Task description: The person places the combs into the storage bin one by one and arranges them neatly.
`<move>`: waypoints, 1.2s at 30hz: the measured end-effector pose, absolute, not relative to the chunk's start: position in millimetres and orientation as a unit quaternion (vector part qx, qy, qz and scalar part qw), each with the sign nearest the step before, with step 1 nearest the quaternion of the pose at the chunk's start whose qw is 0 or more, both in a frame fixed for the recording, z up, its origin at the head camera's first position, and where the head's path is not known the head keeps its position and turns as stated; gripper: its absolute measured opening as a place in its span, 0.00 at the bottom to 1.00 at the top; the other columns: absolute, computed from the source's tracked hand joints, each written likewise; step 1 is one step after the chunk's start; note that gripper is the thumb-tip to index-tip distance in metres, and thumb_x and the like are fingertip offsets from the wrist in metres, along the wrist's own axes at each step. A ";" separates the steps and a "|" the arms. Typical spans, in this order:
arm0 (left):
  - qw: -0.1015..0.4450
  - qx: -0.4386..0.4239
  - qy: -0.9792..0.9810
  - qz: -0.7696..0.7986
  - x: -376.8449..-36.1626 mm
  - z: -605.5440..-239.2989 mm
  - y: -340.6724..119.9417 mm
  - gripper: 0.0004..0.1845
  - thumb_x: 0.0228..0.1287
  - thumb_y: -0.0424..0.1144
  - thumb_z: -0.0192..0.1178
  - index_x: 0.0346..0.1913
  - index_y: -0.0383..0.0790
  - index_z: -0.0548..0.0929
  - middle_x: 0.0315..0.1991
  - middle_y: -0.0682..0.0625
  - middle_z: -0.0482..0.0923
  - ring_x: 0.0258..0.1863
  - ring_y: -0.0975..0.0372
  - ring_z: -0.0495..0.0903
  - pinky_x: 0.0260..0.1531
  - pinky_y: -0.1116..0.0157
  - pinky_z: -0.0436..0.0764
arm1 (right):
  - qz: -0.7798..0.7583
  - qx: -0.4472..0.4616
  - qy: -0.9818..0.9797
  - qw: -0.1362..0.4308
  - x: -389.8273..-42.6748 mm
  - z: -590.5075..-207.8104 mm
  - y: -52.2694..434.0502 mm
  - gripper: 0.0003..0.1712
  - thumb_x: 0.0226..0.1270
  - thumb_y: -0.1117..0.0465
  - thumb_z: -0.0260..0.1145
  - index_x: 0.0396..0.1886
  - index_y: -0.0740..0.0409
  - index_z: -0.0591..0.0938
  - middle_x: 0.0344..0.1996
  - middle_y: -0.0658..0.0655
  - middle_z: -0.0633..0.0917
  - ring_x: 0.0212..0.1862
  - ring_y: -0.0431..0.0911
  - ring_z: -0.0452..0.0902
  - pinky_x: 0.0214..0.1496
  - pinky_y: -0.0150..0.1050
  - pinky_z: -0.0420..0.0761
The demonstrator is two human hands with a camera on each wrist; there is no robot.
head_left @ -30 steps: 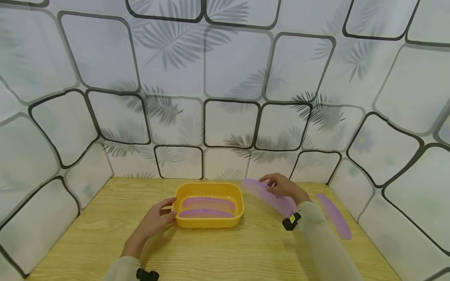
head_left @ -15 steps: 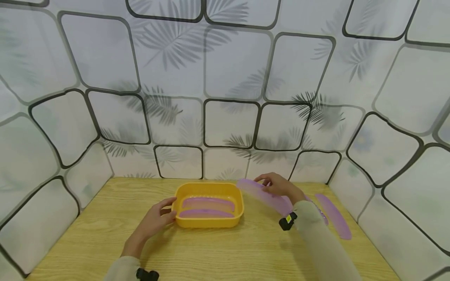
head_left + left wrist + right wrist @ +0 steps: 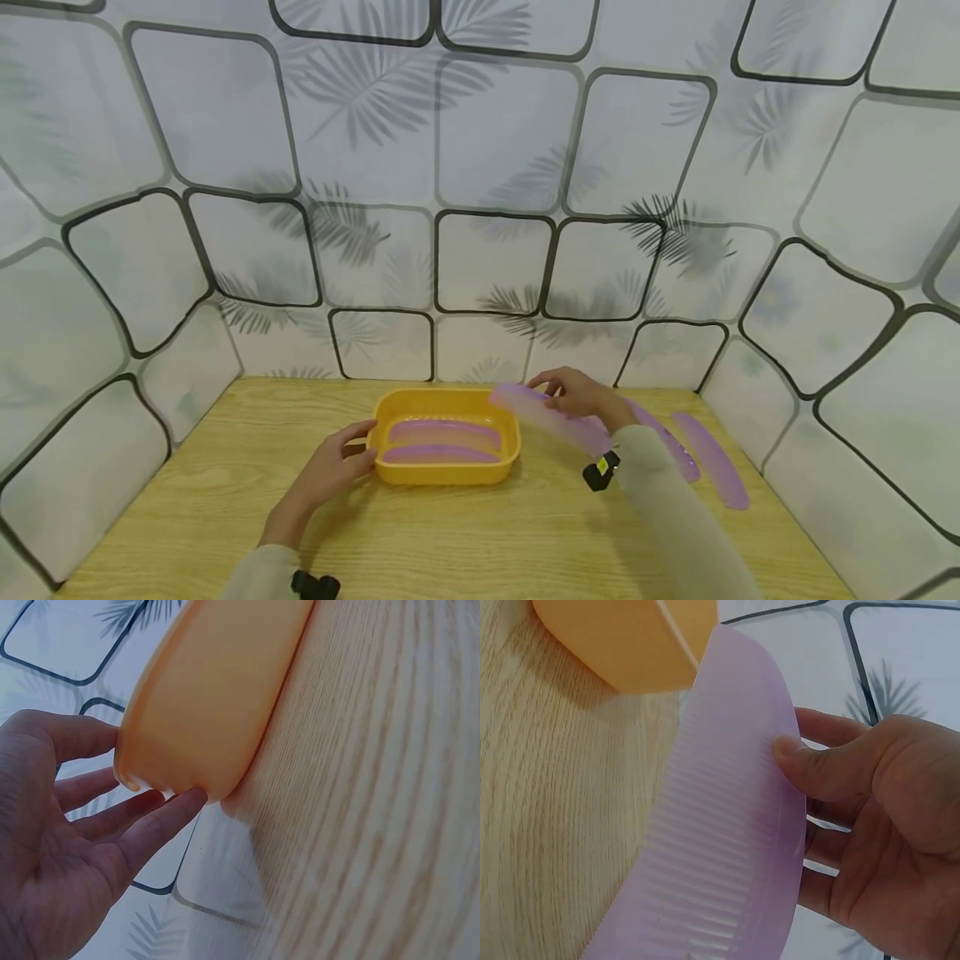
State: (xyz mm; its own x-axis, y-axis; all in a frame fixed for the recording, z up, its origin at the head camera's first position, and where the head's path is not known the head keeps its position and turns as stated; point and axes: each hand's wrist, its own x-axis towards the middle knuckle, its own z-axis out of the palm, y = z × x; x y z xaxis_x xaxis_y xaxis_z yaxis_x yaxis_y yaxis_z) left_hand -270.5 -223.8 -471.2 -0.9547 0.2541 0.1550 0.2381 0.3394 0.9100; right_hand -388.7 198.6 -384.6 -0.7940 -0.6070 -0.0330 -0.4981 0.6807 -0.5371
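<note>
1. We hold a purple comb (image 3: 551,419) in our right hand (image 3: 581,393), thumb on its flat side and fingers curled behind its spine; it hangs in the air just over the right rim of the yellow tub (image 3: 447,437).
2. Our left hand (image 3: 330,469) rests against the tub's left end with straight, relaxed fingers touching the wall, gripping nothing.
3. Two more combs (image 3: 442,444) lie side by side in the tub; two others (image 3: 693,454) lie on the wooden table (image 3: 480,533) to the right of our arm.
4. What could go wrong, as we judge it: the comb is long and held near one end, so its far tip may catch the rim and tip or push the light tub. The pinch on smooth plastic may also slip.
5. We can read no brand, label or writing anywhere; the small yellow tag on the right wrist camera (image 3: 600,470) is too small to make out.
</note>
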 end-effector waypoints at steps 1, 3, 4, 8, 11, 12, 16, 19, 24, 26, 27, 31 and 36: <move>0.007 0.150 0.818 0.555 -270.7 -471.5 -224.1 0.32 0.75 0.33 0.60 0.75 0.22 0.63 0.71 0.22 0.64 0.64 0.34 0.76 0.51 0.61 0.90 | -0.259 -0.304 0.911 0.105 -388.8 -384.7 196.6 0.21 0.73 0.72 0.63 0.64 0.62 0.82 0.49 0.71 0.86 0.37 0.47 0.85 0.30 0.36 0.86; 0.007 0.150 0.818 0.555 -271.1 -472.1 -224.5 0.32 0.75 0.32 0.60 0.75 0.22 0.63 0.71 0.22 0.64 0.64 0.34 0.76 0.51 0.61 0.90 | -0.259 -0.305 0.910 0.106 -388.4 -384.3 192.3 0.21 0.73 0.72 0.63 0.64 0.62 0.82 0.49 0.71 0.86 0.37 0.47 0.85 0.29 0.36 0.86; 0.008 0.149 0.818 0.556 -271.4 -472.3 -224.7 0.32 0.75 0.33 0.60 0.75 0.22 0.63 0.71 0.22 0.64 0.64 0.34 0.76 0.51 0.61 0.90 | -0.258 -0.308 0.910 0.105 -388.1 -383.9 189.9 0.21 0.73 0.72 0.62 0.64 0.62 0.81 0.49 0.71 0.86 0.37 0.47 0.85 0.29 0.36 0.87; 0.009 0.148 0.818 0.555 -272.1 -472.8 -225.1 0.33 0.75 0.34 0.61 0.75 0.23 0.63 0.72 0.23 0.64 0.65 0.35 0.76 0.51 0.62 0.89 | -0.254 -0.315 0.908 0.105 -386.2 -382.9 181.4 0.21 0.74 0.71 0.62 0.64 0.61 0.82 0.50 0.71 0.86 0.39 0.48 0.86 0.30 0.36 0.87; 0.007 0.147 0.822 0.551 -272.3 -472.7 -224.9 0.33 0.74 0.35 0.62 0.75 0.23 0.64 0.72 0.23 0.64 0.65 0.35 0.76 0.51 0.62 0.89 | -0.250 -0.322 0.907 0.104 -385.1 -382.7 175.4 0.21 0.74 0.71 0.62 0.64 0.61 0.82 0.49 0.70 0.86 0.38 0.47 0.86 0.30 0.36 0.87; 0.006 0.146 0.823 0.550 -272.2 -472.6 -224.9 0.33 0.74 0.35 0.62 0.75 0.23 0.64 0.72 0.23 0.64 0.65 0.35 0.76 0.51 0.61 0.89 | -0.250 -0.321 0.907 0.106 -384.9 -382.8 173.7 0.21 0.74 0.71 0.62 0.64 0.60 0.82 0.49 0.70 0.86 0.36 0.47 0.86 0.30 0.36 0.87; 0.007 0.140 0.826 0.546 -272.0 -472.6 -224.7 0.33 0.74 0.35 0.62 0.75 0.24 0.64 0.72 0.24 0.65 0.65 0.35 0.76 0.51 0.61 0.89 | -0.248 -0.321 0.908 0.108 -384.9 -383.2 166.5 0.20 0.74 0.71 0.62 0.64 0.59 0.83 0.47 0.68 0.86 0.33 0.44 0.85 0.29 0.35 0.86; 0.008 0.137 0.828 0.544 -271.9 -472.7 -224.8 0.33 0.74 0.36 0.62 0.75 0.24 0.64 0.72 0.24 0.65 0.65 0.35 0.76 0.51 0.61 0.89 | -0.247 -0.321 0.907 0.111 -385.7 -384.2 161.9 0.20 0.75 0.70 0.62 0.64 0.58 0.83 0.47 0.68 0.86 0.32 0.43 0.84 0.29 0.34 0.86; 0.003 0.142 0.833 0.535 -272.0 -472.4 -224.9 0.33 0.74 0.35 0.62 0.75 0.24 0.64 0.71 0.23 0.65 0.65 0.34 0.76 0.51 0.60 0.90 | -0.244 -0.330 0.905 0.114 -386.9 -384.0 155.5 0.20 0.75 0.71 0.62 0.64 0.58 0.83 0.47 0.68 0.86 0.30 0.43 0.84 0.27 0.34 0.85; 0.002 0.143 0.834 0.532 -271.8 -472.2 -224.9 0.33 0.74 0.35 0.62 0.75 0.23 0.64 0.71 0.23 0.65 0.64 0.34 0.76 0.51 0.60 0.90 | -0.242 -0.329 0.905 0.117 -386.7 -382.8 152.7 0.20 0.75 0.71 0.62 0.63 0.57 0.83 0.48 0.67 0.86 0.31 0.43 0.84 0.28 0.34 0.85; 0.001 0.142 0.836 0.530 -271.6 -472.0 -224.8 0.33 0.74 0.35 0.62 0.75 0.23 0.64 0.71 0.23 0.65 0.64 0.34 0.76 0.51 0.59 0.90 | -0.241 -0.327 0.906 0.118 -386.4 -382.1 151.2 0.20 0.75 0.70 0.62 0.63 0.57 0.83 0.48 0.67 0.86 0.32 0.43 0.84 0.28 0.34 0.85; -0.001 0.140 0.838 0.527 -270.8 -471.4 -224.2 0.33 0.74 0.35 0.62 0.75 0.23 0.65 0.71 0.23 0.65 0.64 0.33 0.76 0.51 0.59 0.90 | -0.234 -0.319 0.910 0.125 -384.8 -379.0 145.7 0.20 0.76 0.70 0.61 0.64 0.55 0.83 0.51 0.67 0.85 0.34 0.44 0.85 0.29 0.35 0.86; 0.002 0.140 0.837 0.529 -271.0 -471.0 -223.9 0.33 0.74 0.35 0.62 0.75 0.24 0.64 0.71 0.23 0.65 0.65 0.34 0.76 0.51 0.59 0.90 | -0.231 -0.326 0.908 0.123 -382.9 -376.9 139.3 0.20 0.76 0.69 0.61 0.64 0.55 0.83 0.51 0.67 0.85 0.33 0.45 0.84 0.28 0.35 0.85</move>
